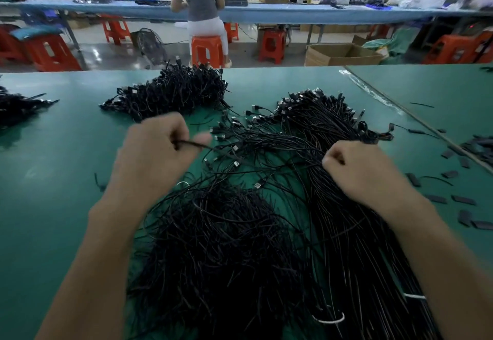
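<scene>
Cable sorting on the green bench (pixel 48 193).
A tangled cable pile (pixel 213 246) fills the lower centre. At mid-frame left, the left hand (pixel 157 153) has its fingers clenched round a single cable (pixel 196 145). At mid-frame right, the right hand (pixel 357 169) pinches strands of the straight bundle (pixel 346 233). A further pile (pixel 176 91) lies at upper centre.

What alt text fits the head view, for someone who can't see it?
Two bare hands work through black USB cables on a green table: the left hand grips a thin cable, the right hand pinches strands of a long bundle. A tangled heap lies nearest, another pile farther back.
</scene>
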Demonstrator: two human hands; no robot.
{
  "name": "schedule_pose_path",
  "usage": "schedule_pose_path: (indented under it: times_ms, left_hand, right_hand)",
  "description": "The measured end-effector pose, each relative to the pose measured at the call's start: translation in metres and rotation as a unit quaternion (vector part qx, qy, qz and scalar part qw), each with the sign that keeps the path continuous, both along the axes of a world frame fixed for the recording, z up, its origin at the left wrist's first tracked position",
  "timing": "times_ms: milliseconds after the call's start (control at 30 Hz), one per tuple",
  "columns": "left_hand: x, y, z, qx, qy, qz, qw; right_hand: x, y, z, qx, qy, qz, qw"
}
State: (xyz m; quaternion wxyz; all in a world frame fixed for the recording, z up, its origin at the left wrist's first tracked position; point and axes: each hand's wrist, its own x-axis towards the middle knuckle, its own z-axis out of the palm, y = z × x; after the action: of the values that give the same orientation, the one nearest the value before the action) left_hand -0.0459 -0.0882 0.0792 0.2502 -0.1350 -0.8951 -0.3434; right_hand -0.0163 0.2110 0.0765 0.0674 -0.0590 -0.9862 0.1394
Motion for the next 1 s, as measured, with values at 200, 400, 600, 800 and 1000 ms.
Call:
schedule_pose_path:
  times_ms: [200, 400, 600, 800, 1000]
  left_hand:
    - [0.031, 0.022, -0.016, -0.142, -0.096, -0.019, 0.985]
    - [0.039, 0.03, -0.036, 0.04, -0.065, -0.146, 0.986]
    - [0.032, 0.018, -0.045, 0.109, -0.156, -0.102, 0.976]
    - [0.05, 0.04, -0.035, 0.205, -0.309, -0.36, 0.856]
    - [0.057, 0.051, -0.033, 0.446, -0.29, -0.429, 0.73]
  right_hand:
    - [0.026, -0.063, 0.004, -0.181, -0.019, 0.203, 0.962]
    - [0.027, -0.086, -0.01, -0.195, 0.016, 0.261, 0.945]
    - [0.02, -0.07, -0.008, -0.346, 0.132, 0.199, 0.907]
    - [0.013, -0.071, 0.003, -0.39, 0.138, 0.21, 0.886]
    - [0.018, -0.082, -0.009, -0.284, -0.014, 0.262, 0.922]
